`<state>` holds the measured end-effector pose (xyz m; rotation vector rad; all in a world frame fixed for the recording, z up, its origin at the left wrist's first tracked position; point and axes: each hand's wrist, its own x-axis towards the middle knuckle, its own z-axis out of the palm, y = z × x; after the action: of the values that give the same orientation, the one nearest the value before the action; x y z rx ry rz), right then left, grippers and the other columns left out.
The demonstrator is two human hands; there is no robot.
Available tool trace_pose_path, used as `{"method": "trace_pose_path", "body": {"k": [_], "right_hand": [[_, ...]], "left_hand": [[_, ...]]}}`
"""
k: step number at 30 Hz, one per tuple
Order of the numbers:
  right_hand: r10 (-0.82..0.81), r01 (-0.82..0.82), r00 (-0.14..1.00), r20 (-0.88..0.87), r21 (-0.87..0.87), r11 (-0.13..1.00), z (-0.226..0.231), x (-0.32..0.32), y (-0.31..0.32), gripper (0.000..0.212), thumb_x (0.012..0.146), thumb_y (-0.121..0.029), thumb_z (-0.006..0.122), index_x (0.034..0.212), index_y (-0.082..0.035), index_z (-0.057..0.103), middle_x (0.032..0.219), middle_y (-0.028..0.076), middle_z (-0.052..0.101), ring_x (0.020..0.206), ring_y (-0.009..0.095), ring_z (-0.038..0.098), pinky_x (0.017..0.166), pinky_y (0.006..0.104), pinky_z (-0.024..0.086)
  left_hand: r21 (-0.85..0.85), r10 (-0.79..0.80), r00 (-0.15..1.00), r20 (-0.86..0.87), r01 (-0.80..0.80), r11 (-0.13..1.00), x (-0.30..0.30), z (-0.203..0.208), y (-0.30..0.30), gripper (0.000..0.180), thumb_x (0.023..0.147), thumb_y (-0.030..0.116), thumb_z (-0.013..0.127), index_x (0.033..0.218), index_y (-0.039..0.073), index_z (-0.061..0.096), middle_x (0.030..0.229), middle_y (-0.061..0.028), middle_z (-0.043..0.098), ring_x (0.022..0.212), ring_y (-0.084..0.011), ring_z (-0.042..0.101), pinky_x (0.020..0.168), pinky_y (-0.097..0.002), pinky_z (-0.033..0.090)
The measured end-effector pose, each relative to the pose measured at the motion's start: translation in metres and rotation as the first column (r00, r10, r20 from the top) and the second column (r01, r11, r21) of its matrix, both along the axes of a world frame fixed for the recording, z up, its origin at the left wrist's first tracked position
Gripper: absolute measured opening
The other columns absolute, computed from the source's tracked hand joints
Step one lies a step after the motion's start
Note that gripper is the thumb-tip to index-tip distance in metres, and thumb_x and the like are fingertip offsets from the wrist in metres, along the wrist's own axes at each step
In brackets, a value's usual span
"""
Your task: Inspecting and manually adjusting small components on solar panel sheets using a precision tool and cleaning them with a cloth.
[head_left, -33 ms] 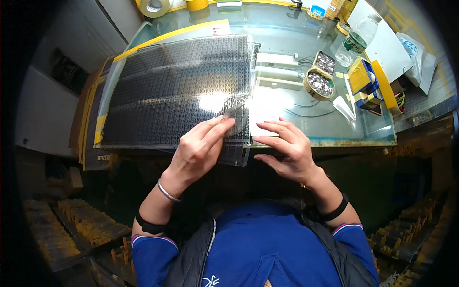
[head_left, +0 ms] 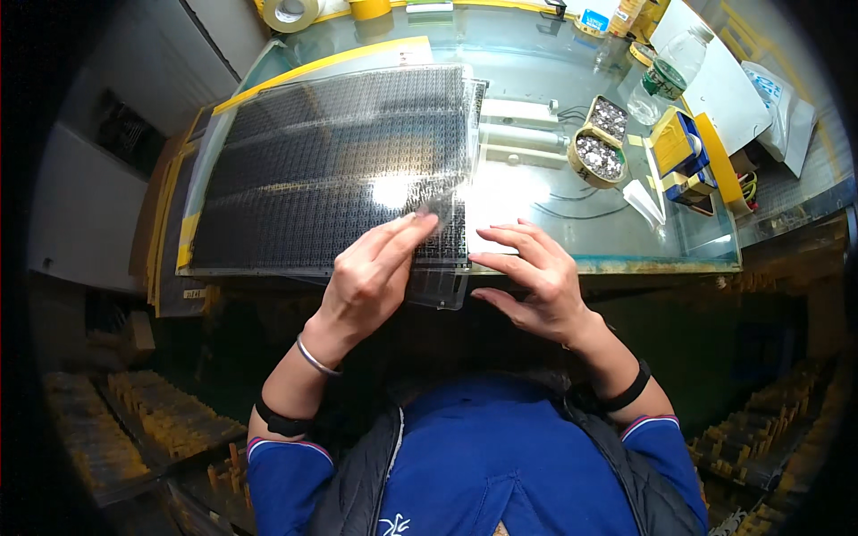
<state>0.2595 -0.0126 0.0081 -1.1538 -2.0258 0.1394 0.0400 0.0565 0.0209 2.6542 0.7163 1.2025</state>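
A large black sheet with a fine repeating pattern [head_left: 313, 161] lies on the lit glass tabletop [head_left: 657, 255], with glossy clear film [head_left: 442, 189] over it. My left hand [head_left: 375, 263] is at the sheet's front right corner. Its fingers are pressed together on the film's corner, which looks slightly raised and wrinkled; the exact grip is partly hidden. Below that hand, a clear plate corner [head_left: 438, 293] juts past the table's front edge. My right hand [head_left: 536, 281] is open beside the sheet's right edge, fingers apart and thumb toward the plate corner.
Light tubes [head_left: 518, 136] and cables show under the glass. To the right are two tubs of speckled bits [head_left: 597, 156], a clear bottle [head_left: 666, 82] and a yellow-and-blue box [head_left: 684, 147]. Tape rolls [head_left: 290, 12] stand at the back left. Stacked boards [head_left: 165, 223] lean at the left.
Both hands have stayed nearly in place, the right one shifting very slightly left. The film by my left fingertips has altered its fold a little.
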Motion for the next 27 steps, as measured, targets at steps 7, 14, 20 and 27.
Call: {"method": "trace_pose_path", "body": {"k": [7,14,20,27], "right_hand": [[-0.003,-0.001,1.000,0.024,0.145,0.989,-0.007,-0.018,0.008,0.020,0.070,-0.013,0.071,0.090,-0.014,0.067,0.100,0.007,0.062,0.087,0.024,0.060,0.072,0.0345,0.051],[0.168,-0.166,0.986,0.023,0.315,0.934,0.007,-0.030,0.011,0.028,0.066,-0.008,0.065,0.094,-0.011,0.067,0.087,0.003,0.061,0.076,0.020,0.060,0.064,0.0298,0.052],[0.081,-0.146,0.968,0.238,0.267,0.953,0.057,-0.003,0.045,0.062,0.070,-0.008,0.066,0.128,-0.020,0.048,0.127,0.011,0.050,0.113,0.027,0.051,0.092,0.0430,0.045],[0.087,-0.084,0.903,-0.420,0.026,0.996,0.089,-0.027,0.047,0.022,0.082,-0.008,0.060,0.104,-0.007,0.063,0.079,0.025,0.060,0.076,0.040,0.060,0.060,0.0373,0.051]], "left_hand": [[0.033,-0.045,0.997,0.063,0.043,0.999,-0.013,0.010,-0.004,0.042,0.072,-0.016,0.052,0.109,0.002,0.061,0.109,-0.0195,0.061,0.096,-0.0343,0.062,0.082,-0.0387,0.053],[0.074,-0.065,0.965,-0.255,0.087,0.993,-0.036,0.012,-0.022,0.029,0.072,0.013,0.070,0.096,-0.001,0.064,0.108,-0.0175,0.061,0.101,-0.0316,0.061,0.088,-0.0419,0.050],[0.175,-0.157,0.987,-0.027,0.160,0.971,-0.074,0.105,-0.030,0.005,0.078,0.002,0.061,0.080,-0.001,0.064,0.078,-0.0110,0.068,0.076,-0.0274,0.068,0.071,-0.0309,0.056],[0.467,0.317,0.851,0.419,-0.501,0.729,-0.042,0.167,-0.017,0.058,0.074,-0.002,0.069,0.125,-0.007,0.040,0.134,-0.0238,0.041,0.124,-0.0367,0.041,0.106,-0.0467,0.031]]}}
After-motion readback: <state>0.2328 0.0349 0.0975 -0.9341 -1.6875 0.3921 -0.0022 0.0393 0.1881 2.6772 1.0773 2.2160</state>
